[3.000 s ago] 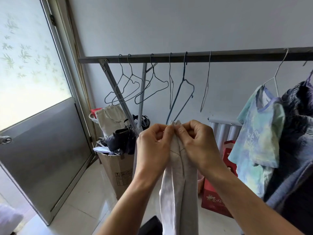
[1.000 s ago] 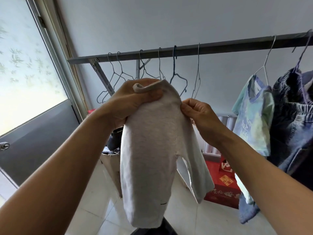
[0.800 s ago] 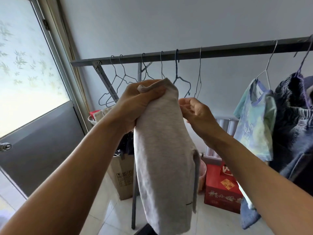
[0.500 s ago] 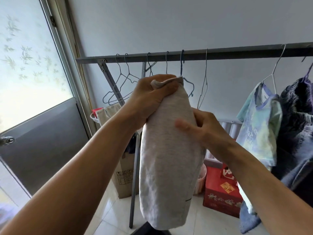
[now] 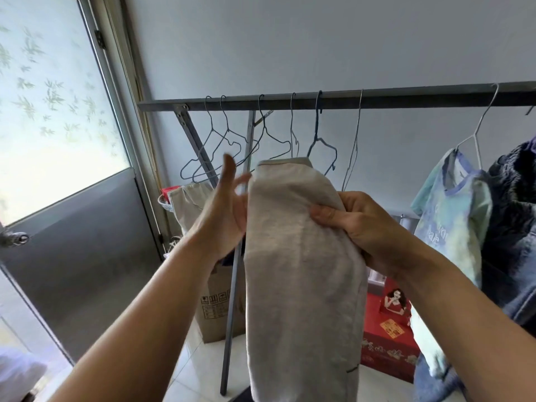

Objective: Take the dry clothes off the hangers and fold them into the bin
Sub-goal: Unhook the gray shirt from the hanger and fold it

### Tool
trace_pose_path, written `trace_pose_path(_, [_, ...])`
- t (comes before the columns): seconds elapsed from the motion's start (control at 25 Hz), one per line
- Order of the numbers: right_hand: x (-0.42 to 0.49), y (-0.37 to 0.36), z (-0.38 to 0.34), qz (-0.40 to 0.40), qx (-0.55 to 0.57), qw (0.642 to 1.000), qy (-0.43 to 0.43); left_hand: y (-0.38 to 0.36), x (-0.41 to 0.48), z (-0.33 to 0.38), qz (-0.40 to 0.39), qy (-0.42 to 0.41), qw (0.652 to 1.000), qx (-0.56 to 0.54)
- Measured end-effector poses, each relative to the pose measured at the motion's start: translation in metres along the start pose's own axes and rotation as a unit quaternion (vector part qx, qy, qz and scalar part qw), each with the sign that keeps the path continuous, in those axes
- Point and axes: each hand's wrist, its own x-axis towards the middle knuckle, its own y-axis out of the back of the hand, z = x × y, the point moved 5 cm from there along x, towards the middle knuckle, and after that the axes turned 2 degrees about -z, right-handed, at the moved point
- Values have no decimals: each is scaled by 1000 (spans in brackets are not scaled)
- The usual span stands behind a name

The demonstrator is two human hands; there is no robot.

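Right hand (image 5: 368, 227) grips the folded grey garment (image 5: 301, 271) near its top, thumb across the front, fingers behind, holding it up in front of the clothes rail (image 5: 406, 97). Garment hangs down lengthwise. Left hand (image 5: 223, 210) is spread flat with fingers straight, blurred, just beside the garment's left edge, holding nothing. Bare wire hangers (image 5: 232, 146) on the rail behind. Tie-dye shirt (image 5: 455, 210) hangs at right.

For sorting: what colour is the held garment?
Plain light grey garment, best seen in the head view.
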Motion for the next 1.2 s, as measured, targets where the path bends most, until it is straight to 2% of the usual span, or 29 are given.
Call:
trace_pose_path(0.04, [1, 3, 0, 10, 9, 1000, -10, -5, -13, -17, -69, 48, 996, -19])
trace_pose_path(0.08, [3, 6, 1, 21, 17, 1000, -17, -12, -26, -31, -106, 70, 992, -26])
trace_pose_path(0.12, [4, 8, 3, 30, 22, 999, -23, -16, -36, -41, -107, 72, 991, -28])
trace_pose_path(0.44, [5, 8, 18, 57, -26, 997, -53, -19, -44, -38, 34, -74, 996, 40])
trace_pose_path(0.6, [-1, 10, 26, 39, -71, 997, 9, -14, -43, -31, 112, -128, 976, 136])
trace_pose_path(0.68, [-5, 11, 26, 28, -82, 996, 37, -13, -42, -28, 124, -139, 968, 170])
trace_pose_path(0.8, [-9, 9, 24, 32, -175, 983, 54, -13, -45, -25, 125, -108, 968, 187])
trace_pose_path(0.92, [-13, 8, 19, 64, -217, 971, 75, -14, -45, -23, 35, -51, 973, 223])
trace_pose_path(1.0, [-14, 11, 16, 78, -250, 961, 89, -15, -47, -16, 14, -52, 943, 329])
trace_pose_path(1.08, [-15, 13, 14, 81, -293, 947, 102, -13, -47, -9, 29, -88, 889, 448])
trace_pose_path(1.2, [-16, 18, 13, 84, -328, 935, 104, -9, -48, -4, 40, -118, 852, 509])
